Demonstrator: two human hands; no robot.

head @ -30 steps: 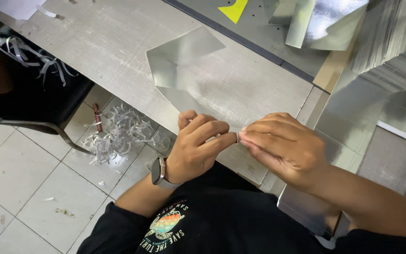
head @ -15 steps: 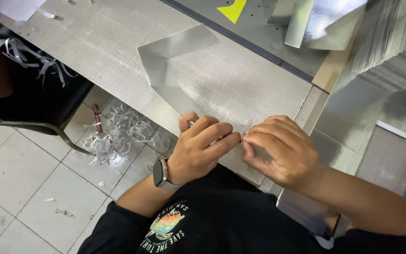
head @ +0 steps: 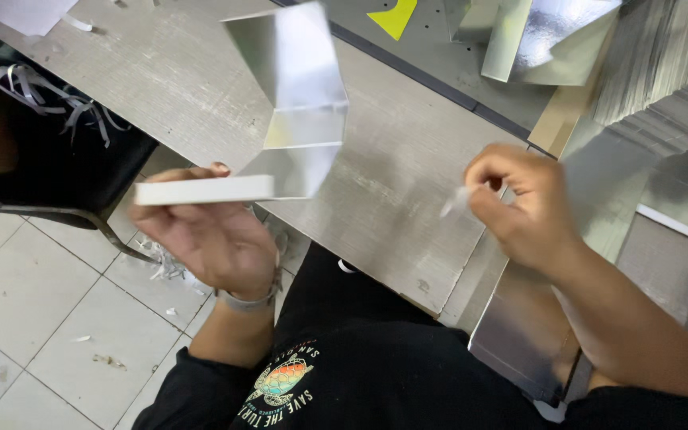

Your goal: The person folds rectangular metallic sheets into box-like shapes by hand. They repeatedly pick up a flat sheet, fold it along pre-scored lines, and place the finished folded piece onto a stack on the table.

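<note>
My left hand [head: 213,231] holds a folded silver cardboard sheet [head: 292,111] lifted off the grey table [head: 408,191]; its white underside edge shows by my fingers. The shiny panels stand tilted above the table edge. My right hand [head: 519,203] is raised at the right, fingers pinched on a thin pale strip [head: 454,203] that looks blurred. A watch sits on my left wrist.
Shredded paper strips [head: 169,267] lie on the tiled floor beside a black bag on a chair [head: 57,159]. More silver sheets [head: 551,40] and a yellow piece [head: 396,16] lie at the back. A stack of silver card [head: 662,103] rises at the right.
Both hands were together at the table edge on the flat sheet. Now the left hand has lifted the folded sheet up, and the right hand has pulled away right with a strip.
</note>
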